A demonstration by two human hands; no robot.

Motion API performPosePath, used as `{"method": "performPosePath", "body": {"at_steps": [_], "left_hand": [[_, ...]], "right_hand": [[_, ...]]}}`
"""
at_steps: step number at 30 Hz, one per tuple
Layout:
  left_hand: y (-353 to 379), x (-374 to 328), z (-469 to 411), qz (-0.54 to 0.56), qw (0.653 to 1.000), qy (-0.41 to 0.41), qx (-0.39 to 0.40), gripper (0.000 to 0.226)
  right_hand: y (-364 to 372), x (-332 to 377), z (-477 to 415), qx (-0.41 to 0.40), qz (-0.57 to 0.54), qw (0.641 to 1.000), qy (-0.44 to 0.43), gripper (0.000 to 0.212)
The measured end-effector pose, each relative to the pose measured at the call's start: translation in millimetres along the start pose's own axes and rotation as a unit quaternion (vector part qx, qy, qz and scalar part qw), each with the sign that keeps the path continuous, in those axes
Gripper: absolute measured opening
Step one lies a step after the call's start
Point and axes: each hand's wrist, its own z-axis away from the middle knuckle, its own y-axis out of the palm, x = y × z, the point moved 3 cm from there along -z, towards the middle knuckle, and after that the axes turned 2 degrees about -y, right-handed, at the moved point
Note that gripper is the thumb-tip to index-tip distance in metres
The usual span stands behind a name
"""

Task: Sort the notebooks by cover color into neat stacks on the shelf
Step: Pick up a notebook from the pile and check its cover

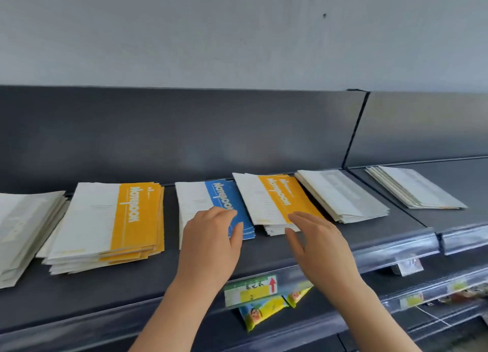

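The fingers (221,213) of the left hand (211,238) lie bent a little on top of the blue notebook stack (232,204). They rest on it and do not grab it. The thumb points up along the blue cover. The fingers (303,218) of the right hand (317,243) are straight and spread out, and they hold nothing. Their tips are at the near corner of the yellow notebook (285,198), which lies just right of the blue notebook stack. I cannot tell if they touch it yet. This yellow notebook sits crooked on top of a small pile, and the colours under it are hidden. It looks like the step now is to hold the blue stack in place and get the stray yellow notebook. The big yellow stack (132,219) is left of the blue notebook stack, with a gap between them, so that is likely where it belongs. Next, the right hand needs to pinch the near edge of the top cover only, lift it, carry it over the blue stack and lay it down square. Farther right of the blue stack lie two white stacks (343,196), and one more white stack (23,225) is far to the left. All of them are on the dark shelf (264,256).
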Motion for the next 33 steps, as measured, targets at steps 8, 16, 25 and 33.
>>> {"method": "performPosePath", "body": {"at_steps": [8,16,25,33], "left_hand": [[74,-101,-11,0.03,0.999,0.01,0.027,0.032],[130,-165,-45,0.026,0.998,0.042,0.043,0.031],[193,-214,-107,0.047,0.994,0.068,0.074,0.038],[252,-273,-136,0.059,0.989,0.073,0.116,0.036]], "right_hand": [[-37,-131,13,0.004,0.027,0.999,0.036,0.016],[-53,-217,-6,0.006,0.043,0.995,0.092,0.021],[-59,-298,-48,0.004,0.068,0.987,0.149,0.026],[-66,-393,-71,0.021,0.08,0.982,0.171,0.027]]}}
